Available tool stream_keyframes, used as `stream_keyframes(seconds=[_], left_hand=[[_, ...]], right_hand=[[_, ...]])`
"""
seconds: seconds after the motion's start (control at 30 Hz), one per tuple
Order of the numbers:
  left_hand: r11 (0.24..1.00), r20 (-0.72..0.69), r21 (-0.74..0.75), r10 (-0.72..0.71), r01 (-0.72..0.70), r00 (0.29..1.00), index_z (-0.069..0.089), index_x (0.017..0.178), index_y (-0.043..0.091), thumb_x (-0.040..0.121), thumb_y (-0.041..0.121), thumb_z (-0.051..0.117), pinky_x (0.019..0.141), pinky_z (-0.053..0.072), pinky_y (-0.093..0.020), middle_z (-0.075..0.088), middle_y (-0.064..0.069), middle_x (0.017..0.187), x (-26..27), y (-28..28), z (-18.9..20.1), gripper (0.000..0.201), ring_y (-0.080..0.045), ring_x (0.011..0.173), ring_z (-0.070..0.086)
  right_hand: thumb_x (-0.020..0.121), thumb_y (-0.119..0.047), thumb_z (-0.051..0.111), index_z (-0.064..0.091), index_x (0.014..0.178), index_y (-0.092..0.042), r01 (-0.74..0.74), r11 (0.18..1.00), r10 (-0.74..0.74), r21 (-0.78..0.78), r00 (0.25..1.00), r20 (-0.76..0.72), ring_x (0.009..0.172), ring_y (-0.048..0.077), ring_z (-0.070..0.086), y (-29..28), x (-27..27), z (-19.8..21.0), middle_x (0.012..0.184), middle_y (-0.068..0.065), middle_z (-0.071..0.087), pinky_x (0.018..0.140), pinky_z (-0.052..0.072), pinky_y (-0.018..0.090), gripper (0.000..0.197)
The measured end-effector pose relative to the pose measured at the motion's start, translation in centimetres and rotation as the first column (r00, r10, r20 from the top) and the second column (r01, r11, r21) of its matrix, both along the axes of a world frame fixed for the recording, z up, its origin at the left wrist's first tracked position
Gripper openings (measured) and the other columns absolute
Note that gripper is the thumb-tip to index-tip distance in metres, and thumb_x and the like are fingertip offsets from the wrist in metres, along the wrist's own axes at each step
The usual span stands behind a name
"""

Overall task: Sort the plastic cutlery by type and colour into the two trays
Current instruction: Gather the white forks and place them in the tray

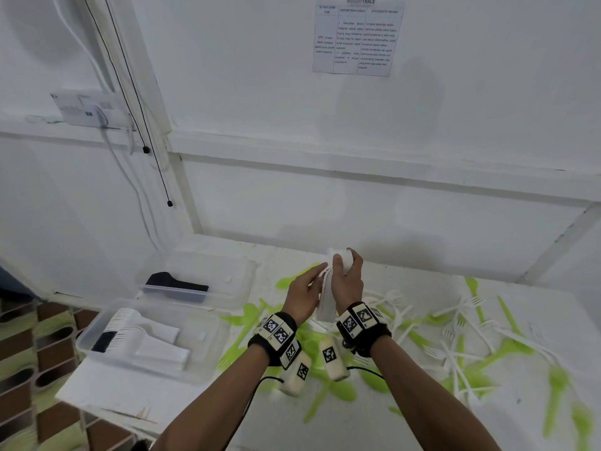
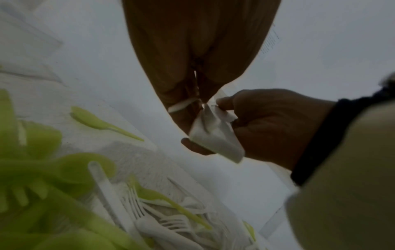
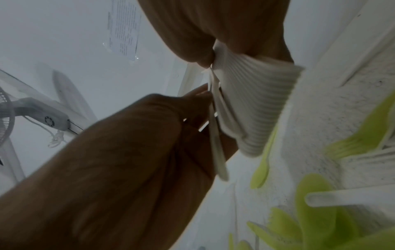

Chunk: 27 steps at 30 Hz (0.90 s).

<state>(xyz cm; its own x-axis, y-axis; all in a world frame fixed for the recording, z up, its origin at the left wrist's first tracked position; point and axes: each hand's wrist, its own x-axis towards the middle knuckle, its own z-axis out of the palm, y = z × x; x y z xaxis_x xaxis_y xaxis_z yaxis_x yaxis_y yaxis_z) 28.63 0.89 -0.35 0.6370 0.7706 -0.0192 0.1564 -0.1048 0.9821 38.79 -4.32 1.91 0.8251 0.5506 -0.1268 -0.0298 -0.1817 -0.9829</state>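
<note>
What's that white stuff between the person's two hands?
A thick stack of white plastic cutlery, nested together. The right hand grips it; the left hand touches its edge. The right wrist view shows it best.

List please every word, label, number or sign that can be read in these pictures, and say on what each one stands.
"INSIGHTTRACE": heading of the white printed paper sheet taped to the wall.
Table text on that sheet: too small and blurred to read.
Black-and-white square marker tags on the wrist bands: coded patterns, no readable words.
White label on the wall box: too blurred to read.
Cutlery and trays: no text visible.
</note>
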Motion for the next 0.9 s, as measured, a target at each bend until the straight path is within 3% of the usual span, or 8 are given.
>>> stream_keyframes(seconds=[0.07, 0.23, 0.33, 0.47, 0.6, 0.73, 0.8, 0.9], left_hand=[[0.997, 0.020, -0.072, -0.039, 0.040, 0.999, 0.059, 0.140, 0.026, 0.109, 0.017, 0.043, 0.086, 0.061, -0.044, 0.065, -0.001, 0.133, -0.3, 0.0, 0.6, 0.036, -0.019, 0.111, 0.068], [0.961, 0.103, -0.236, -0.121, 0.142, 0.987, 0.054, 0.137, 0.040, 0.109, 0.023, 0.046, 0.099, 0.055, -0.040, 0.058, 0.003, 0.145, -1.2, -0.3, 1.4, 0.034, -0.016, 0.128, 0.059], [0.918, 0.139, -0.330, -0.182, 0.218, 0.974, 0.041, 0.151, 0.036, 0.103, 0.019, 0.059, 0.088, 0.058, -0.034, 0.063, -0.008, 0.139, -1.8, -0.6, 1.6, 0.053, -0.017, 0.118, 0.065], [0.873, 0.154, -0.379, -0.268, 0.307, 0.951, 0.034, 0.152, 0.039, 0.097, 0.006, 0.065, 0.094, 0.057, -0.050, 0.069, -0.010, 0.128, -2.5, 0.0, 1.9, 0.071, -0.031, 0.111, 0.070], [0.881, 0.202, -0.359, -0.248, 0.308, 0.947, 0.030, 0.154, 0.035, 0.098, -0.004, 0.057, 0.079, 0.060, -0.044, 0.066, -0.016, 0.127, -1.8, -0.9, 2.4, 0.074, -0.031, 0.097, 0.071], [0.897, 0.150, -0.329, -0.258, 0.294, 0.955, 0.026, 0.151, 0.042, 0.093, -0.002, 0.067, 0.078, 0.061, -0.053, 0.064, -0.015, 0.124, -1.5, -2.2, 2.8, 0.084, -0.034, 0.091, 0.071], [0.942, 0.041, -0.196, -0.270, 0.273, 0.962, 0.016, 0.154, 0.039, 0.095, -0.001, 0.062, 0.072, 0.062, -0.048, 0.065, -0.012, 0.114, -1.2, -2.5, 2.7, 0.085, -0.031, 0.079, 0.068], [0.979, -0.147, -0.018, -0.203, 0.202, 0.968, -0.012, 0.159, 0.033, 0.096, -0.004, 0.056, 0.066, 0.063, -0.047, 0.063, -0.009, 0.110, -0.2, -2.8, 1.8, 0.101, -0.026, 0.067, 0.066]], right_hand=[[0.104, -0.039, 0.050, 0.042, 0.144, -0.030, -0.019, 1.000, 0.019, 0.006, 1.000, 0.020, 0.098, 0.025, 0.059, -0.1, 0.0, 0.1, 0.116, 0.007, 0.063, 0.083, 0.040, 0.028, 0.042], [0.104, -0.043, 0.049, 0.045, 0.140, -0.032, -0.001, 1.000, 0.001, 0.024, 1.000, -0.027, 0.101, 0.026, 0.063, 0.3, -0.7, 0.3, 0.116, 0.006, 0.064, 0.083, 0.046, 0.031, 0.038], [0.104, -0.043, 0.048, 0.043, 0.142, -0.035, -0.020, 0.999, 0.021, 0.031, 0.998, -0.052, 0.103, 0.025, 0.062, 0.6, -0.6, 0.3, 0.119, 0.006, 0.064, 0.088, 0.048, 0.034, 0.039], [0.106, -0.042, 0.044, 0.031, 0.149, -0.038, -0.125, 0.991, 0.130, 0.039, 0.981, -0.142, 0.116, 0.025, 0.057, 0.6, -0.1, 0.4, 0.131, 0.004, 0.055, 0.102, 0.048, 0.043, 0.045], [0.105, -0.035, 0.049, 0.014, 0.153, -0.038, -0.249, 0.968, 0.250, 0.025, 0.958, -0.141, 0.115, 0.029, 0.062, 0.3, -0.7, 0.8, 0.133, 0.012, 0.056, 0.104, 0.050, 0.053, 0.060], [0.104, -0.036, 0.049, 0.016, 0.153, -0.033, -0.278, 0.961, 0.271, 0.003, 0.934, -0.232, 0.116, 0.028, 0.058, -0.3, 0.1, 1.7, 0.133, 0.008, 0.054, 0.103, 0.049, 0.050, 0.059], [0.095, -0.048, 0.059, 0.024, 0.151, -0.027, -0.316, 0.948, 0.292, -0.042, 0.913, -0.285, 0.119, 0.028, 0.058, -0.6, 0.6, 1.4, 0.132, 0.004, 0.056, 0.103, 0.050, 0.053, 0.069], [0.061, -0.075, 0.071, 0.042, 0.133, -0.017, -0.346, 0.922, 0.286, -0.175, 0.912, -0.294, 0.115, 0.029, 0.064, -0.1, 1.3, -1.1, 0.122, 0.004, 0.065, 0.093, 0.056, 0.054, 0.097]])
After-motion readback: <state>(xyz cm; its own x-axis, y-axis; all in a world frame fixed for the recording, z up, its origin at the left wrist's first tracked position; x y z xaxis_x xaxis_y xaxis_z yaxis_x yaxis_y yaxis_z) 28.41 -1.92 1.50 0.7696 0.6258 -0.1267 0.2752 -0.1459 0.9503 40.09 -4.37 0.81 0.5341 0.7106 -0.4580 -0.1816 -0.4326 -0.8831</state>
